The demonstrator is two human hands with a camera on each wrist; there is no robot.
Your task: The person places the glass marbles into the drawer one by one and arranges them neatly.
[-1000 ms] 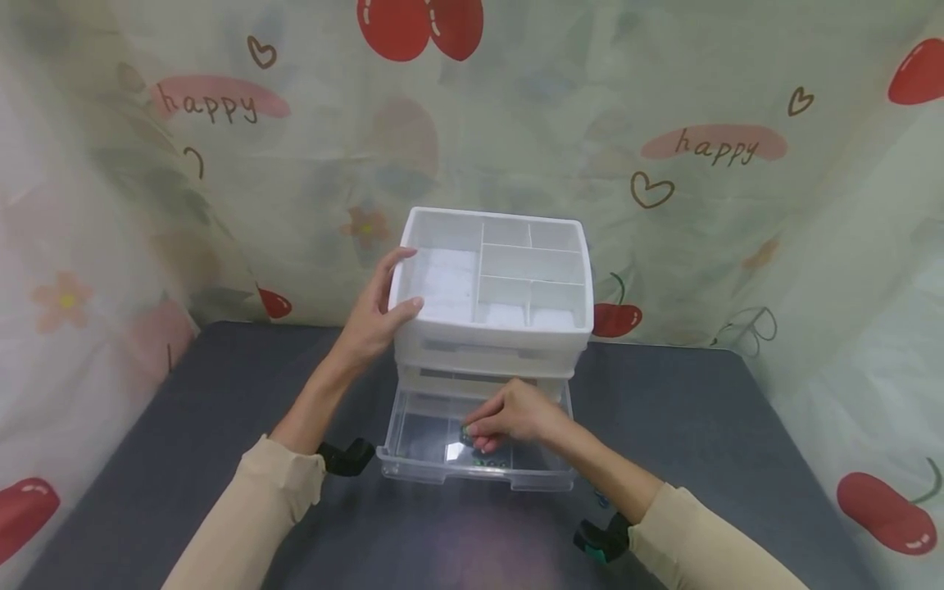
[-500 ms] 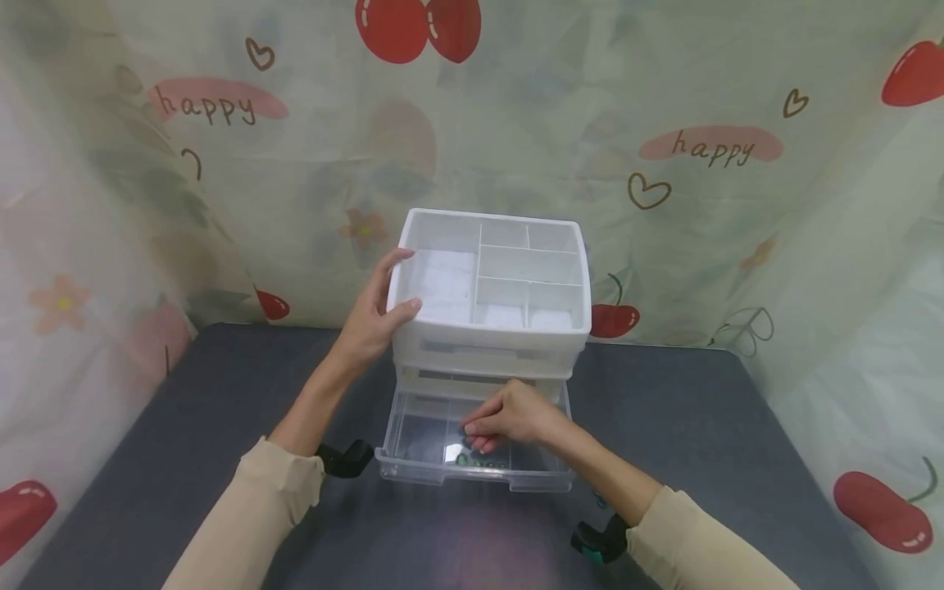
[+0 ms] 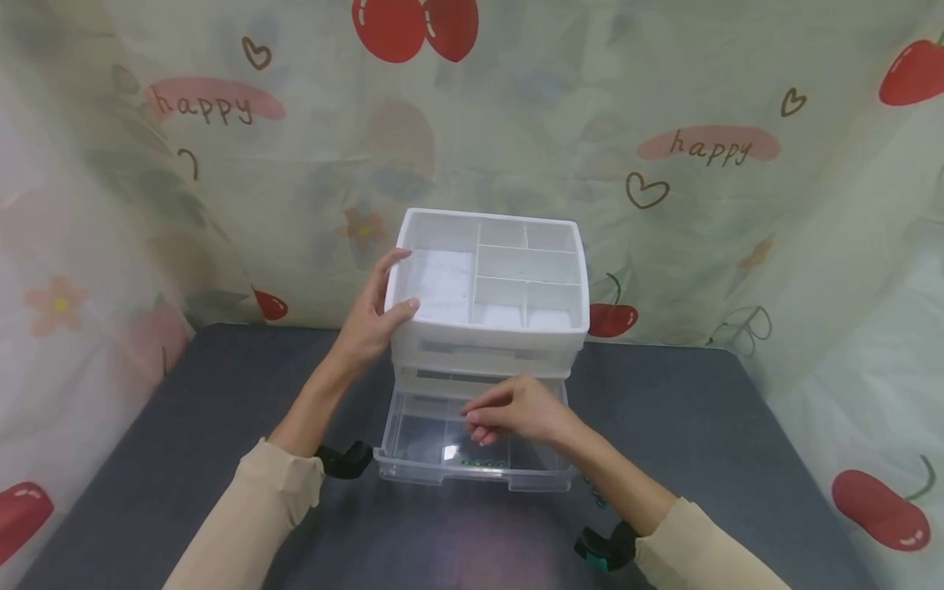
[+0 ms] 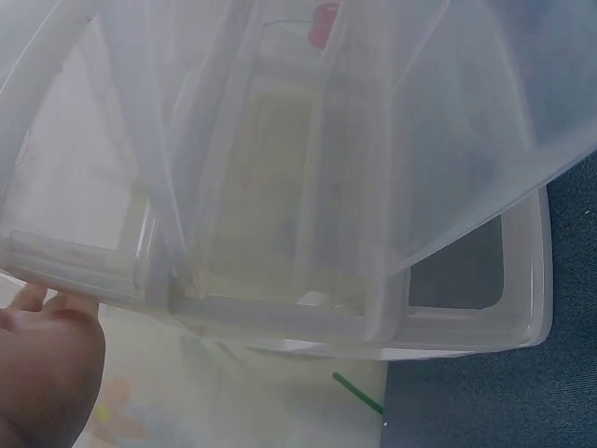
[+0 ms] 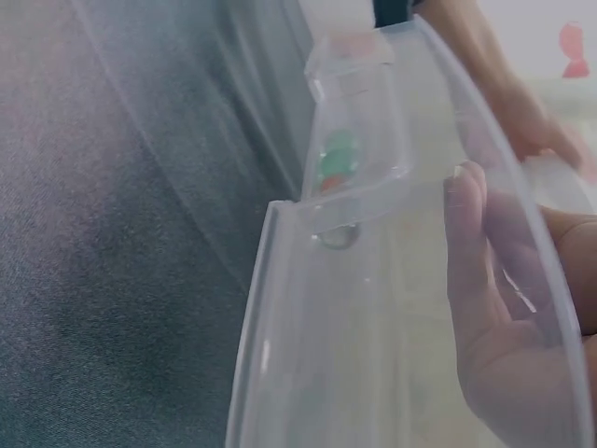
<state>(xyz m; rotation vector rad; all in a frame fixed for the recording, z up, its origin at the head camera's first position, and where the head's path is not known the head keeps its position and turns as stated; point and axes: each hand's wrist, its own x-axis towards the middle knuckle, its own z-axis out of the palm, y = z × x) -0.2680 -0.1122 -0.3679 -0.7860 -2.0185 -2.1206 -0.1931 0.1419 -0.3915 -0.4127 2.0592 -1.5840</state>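
A white plastic drawer organizer (image 3: pixel 490 340) with a compartmented top tray stands on the table. My left hand (image 3: pixel 366 326) grips its upper left edge, thumb over the front corner. Below, a clear drawer (image 3: pixel 409 474) is pulled out toward me. My right hand (image 3: pixel 524 410) hovers over that drawer with loosely bent fingers and nothing visible between them. Several small green marbles (image 3: pixel 483 465) lie in a row by the drawer's front wall. Through the clear plastic in the right wrist view, green and orange marbles (image 5: pixel 338 159) show beside the handle notch.
Small dark bluish round things (image 3: pixel 599 497) lie on the dark grey table (image 3: pixel 686 426), partly behind my right forearm. Black wrist mounts (image 3: pixel 347 460) sit at both cuffs. A patterned cloth (image 3: pixel 516 123) hangs behind and at the sides.
My right hand has let go of a green marble, which now lies with the others at the drawer's front. Its fingers have lifted slightly and loosened. My left hand keeps its grip.
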